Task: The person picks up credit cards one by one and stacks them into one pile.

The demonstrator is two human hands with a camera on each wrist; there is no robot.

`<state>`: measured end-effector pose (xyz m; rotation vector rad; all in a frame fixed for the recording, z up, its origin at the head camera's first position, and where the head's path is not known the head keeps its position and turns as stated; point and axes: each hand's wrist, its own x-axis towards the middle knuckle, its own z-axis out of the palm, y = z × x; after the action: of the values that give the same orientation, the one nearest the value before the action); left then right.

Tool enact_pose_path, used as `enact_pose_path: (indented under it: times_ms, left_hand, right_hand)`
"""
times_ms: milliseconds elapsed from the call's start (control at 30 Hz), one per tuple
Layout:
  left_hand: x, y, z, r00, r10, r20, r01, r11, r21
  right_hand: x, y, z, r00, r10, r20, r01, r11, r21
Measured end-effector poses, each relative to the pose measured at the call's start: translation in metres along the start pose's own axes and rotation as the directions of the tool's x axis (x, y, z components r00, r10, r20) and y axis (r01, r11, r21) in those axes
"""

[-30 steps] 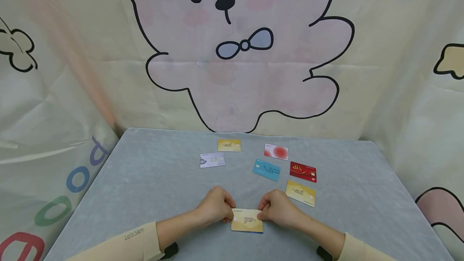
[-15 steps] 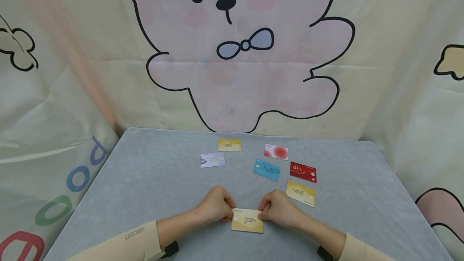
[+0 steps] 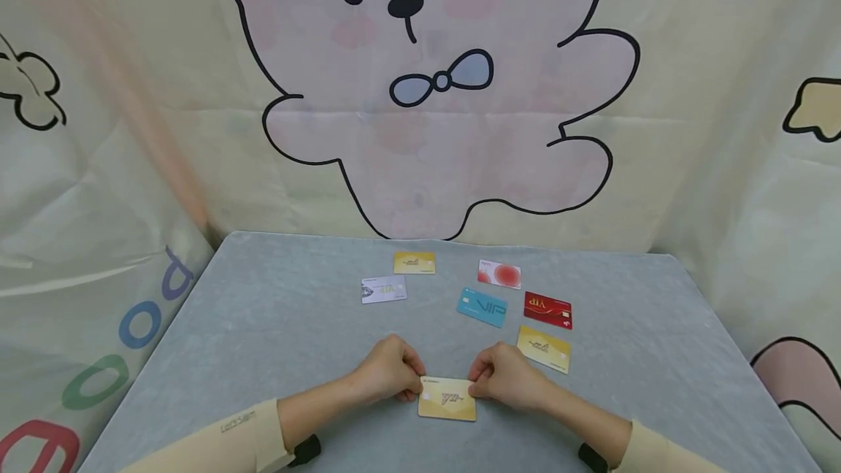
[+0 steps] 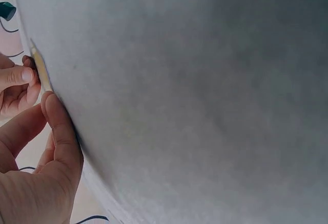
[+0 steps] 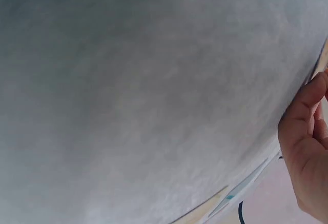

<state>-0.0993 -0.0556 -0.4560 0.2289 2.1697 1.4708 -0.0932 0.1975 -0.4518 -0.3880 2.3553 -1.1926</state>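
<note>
A person's left hand (image 3: 390, 369) and right hand (image 3: 509, 378) pinch opposite ends of one pale-gold rectangular card (image 3: 447, 400), held between them; whether it touches the grey cloth-covered table (image 3: 276, 320) is hard to tell. Six other cards lie beyond: a gold card (image 3: 543, 349) near the right hand, a red VIP card (image 3: 548, 310), a blue VIP card (image 3: 482, 307), a white card with a red disc (image 3: 499, 274), a silvery-lilac card (image 3: 384, 289) and another gold card (image 3: 415, 263).

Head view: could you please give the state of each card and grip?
Left grip: pinching held card
Right grip: pinching held card
Held card: pinched both sides
Far gold card: flat
Silver card: flat
White-red card: flat
Blue card: flat
Red card: flat
Right gold card: flat
</note>
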Motion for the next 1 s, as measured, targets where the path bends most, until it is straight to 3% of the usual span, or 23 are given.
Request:
enact_pose_path:
  times_ms: [167,400,667,1000]
  left_hand:
    - [-0.003,0.005,-0.009,0.999,0.033,0.002,-0.033,0.999,0.022]
    - [-0.004,0.024,-0.016,0.994,0.107,-0.003,-0.107,0.994,0.036]
    - [0.006,0.029,-0.016,0.984,0.178,0.01,-0.178,0.975,0.129]
    - [0.02,0.042,-0.009,0.975,0.212,0.065,-0.219,0.969,0.114]
  right_hand:
    - [-0.002,0.001,-0.006,0.999,0.003,0.033,-0.004,1.0,0.006]
    - [-0.012,0.001,-0.018,1.0,0.008,0.019,-0.008,1.0,0.029]
    - [-0.026,0.008,-0.035,0.999,0.007,-0.039,-0.005,0.999,0.046]
    - [-0.039,0.011,-0.055,0.995,0.023,-0.094,-0.019,0.999,0.042]
